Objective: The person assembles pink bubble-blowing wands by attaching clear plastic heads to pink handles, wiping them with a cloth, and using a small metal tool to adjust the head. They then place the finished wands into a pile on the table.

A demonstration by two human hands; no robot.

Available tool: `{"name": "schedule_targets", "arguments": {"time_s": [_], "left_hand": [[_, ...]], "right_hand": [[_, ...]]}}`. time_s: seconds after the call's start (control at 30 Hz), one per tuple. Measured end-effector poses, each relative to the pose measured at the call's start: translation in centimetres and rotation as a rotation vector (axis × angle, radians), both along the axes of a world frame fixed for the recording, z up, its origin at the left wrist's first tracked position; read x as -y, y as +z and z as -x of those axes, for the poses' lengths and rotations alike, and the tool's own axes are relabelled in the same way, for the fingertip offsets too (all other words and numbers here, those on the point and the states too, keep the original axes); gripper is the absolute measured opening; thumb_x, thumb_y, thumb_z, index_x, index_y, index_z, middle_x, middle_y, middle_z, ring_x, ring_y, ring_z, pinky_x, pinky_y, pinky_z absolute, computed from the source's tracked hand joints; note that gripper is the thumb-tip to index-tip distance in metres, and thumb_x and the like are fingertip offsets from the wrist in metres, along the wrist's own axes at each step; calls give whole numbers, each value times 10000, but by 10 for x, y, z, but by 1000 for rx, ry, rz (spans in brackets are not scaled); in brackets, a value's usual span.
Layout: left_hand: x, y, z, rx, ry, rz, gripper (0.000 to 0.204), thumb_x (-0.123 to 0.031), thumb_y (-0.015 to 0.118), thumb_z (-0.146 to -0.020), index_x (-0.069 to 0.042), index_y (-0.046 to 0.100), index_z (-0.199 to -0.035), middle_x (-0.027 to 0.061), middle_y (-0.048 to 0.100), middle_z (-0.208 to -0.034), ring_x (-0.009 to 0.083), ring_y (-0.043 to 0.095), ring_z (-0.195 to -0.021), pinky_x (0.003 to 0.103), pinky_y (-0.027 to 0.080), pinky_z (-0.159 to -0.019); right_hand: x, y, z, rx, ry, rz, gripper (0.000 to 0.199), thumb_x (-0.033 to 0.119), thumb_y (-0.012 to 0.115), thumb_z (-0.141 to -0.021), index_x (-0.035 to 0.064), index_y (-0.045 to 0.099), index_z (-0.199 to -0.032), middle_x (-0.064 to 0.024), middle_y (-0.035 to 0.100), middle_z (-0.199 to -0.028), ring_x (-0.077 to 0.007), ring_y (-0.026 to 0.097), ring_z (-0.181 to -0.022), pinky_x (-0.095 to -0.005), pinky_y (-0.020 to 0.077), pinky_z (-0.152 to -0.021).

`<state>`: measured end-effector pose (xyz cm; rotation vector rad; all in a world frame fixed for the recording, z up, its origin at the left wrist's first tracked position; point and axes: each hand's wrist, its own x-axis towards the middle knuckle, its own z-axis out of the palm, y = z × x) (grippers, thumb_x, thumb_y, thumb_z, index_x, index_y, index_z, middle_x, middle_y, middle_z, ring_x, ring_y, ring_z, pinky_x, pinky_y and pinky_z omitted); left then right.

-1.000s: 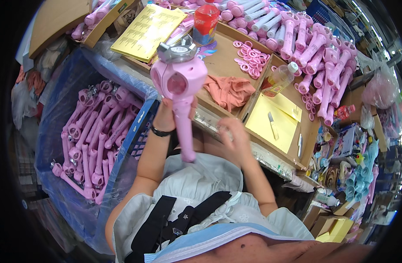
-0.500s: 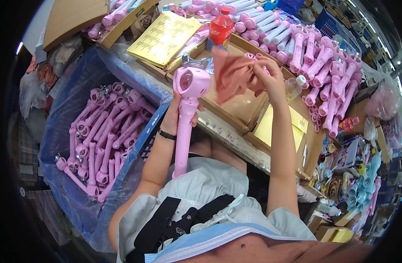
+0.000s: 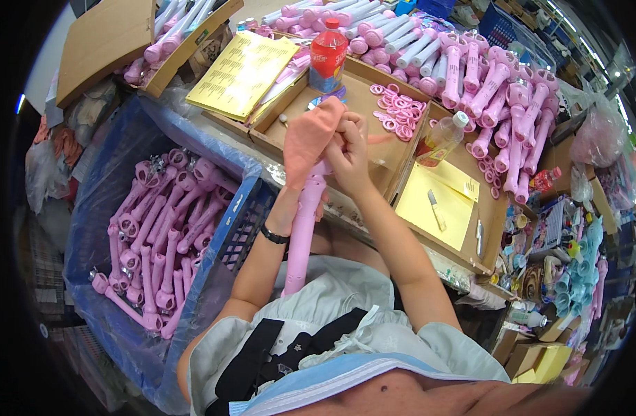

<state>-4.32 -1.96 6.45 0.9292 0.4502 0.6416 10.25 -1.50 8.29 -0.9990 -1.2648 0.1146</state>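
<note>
A pink plastic toy wand (image 3: 303, 239) stands nearly upright in front of me, its lower end by my lap. My left hand (image 3: 285, 209) is closed round its upper shaft. A salmon-coloured cloth (image 3: 311, 142) drapes over the wand's head and hides it. My right hand (image 3: 350, 158) pinches the cloth at the right side of that head. Behind the hands, a cardboard tray (image 3: 381, 163) on the table holds a heap of small pink rings (image 3: 404, 118).
At left, a blue crate (image 3: 245, 232) lined with blue plastic is full of pink wands (image 3: 159, 236). A red-labelled bottle (image 3: 328, 59), a clear bottle (image 3: 439, 142), yellow sheets (image 3: 243, 78) and a knife (image 3: 437, 209) sit on the table. More wands (image 3: 498, 90) are piled far right.
My right hand has come down and left with the cloth, laying it over the wand's head. The rings and the knife in the tray now show. My left hand keeps its hold.
</note>
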Motion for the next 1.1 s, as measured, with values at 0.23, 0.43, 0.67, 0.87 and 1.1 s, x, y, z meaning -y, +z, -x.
{"name": "schedule_targets", "arguments": {"time_s": [0.23,0.43,0.67,0.87,1.1], "left_hand": [[-8,-12,5,28,229,-37,571,-549,472,-900,-76,439,-1218,79,598,-792,135,578,-489,241,493,-434],[-1,-16,11,31,17,20,469,-521,422,-935,-78,469,-1082,82,598,-785,136,576,-494,240,483,-433],[-5,5,-2,29,154,251,494,-535,421,-928,-78,470,-1111,89,604,-804,140,584,-493,237,492,-433],[-1,4,-4,-54,-27,81,494,-532,446,-920,-87,447,-1133,62,584,-785,137,585,-503,249,502,-451],[-9,-4,-13,172,92,130,512,-486,442,-943,-58,440,-1223,48,589,-1031,97,596,-850,222,503,-713]], "right_hand": [[34,-8,41,147,-244,76,395,166,532,-897,6,401,-1234,-106,499,-1118,-226,529,-1028,-339,459,-839],[9,5,16,-581,154,-42,195,56,596,-860,10,505,-1026,-117,533,-1005,-245,552,-890,-327,447,-794],[42,1,32,450,-251,-105,180,64,641,-812,-12,581,-963,-116,564,-905,-272,535,-915,-358,410,-855],[18,9,7,257,-86,49,273,110,551,-862,33,467,-1110,-53,546,-827,-153,534,-689,-270,447,-621],[46,-30,57,-273,-32,186,144,145,376,-963,42,472,-993,-28,484,-775,-122,456,-653,-250,395,-589]]}}
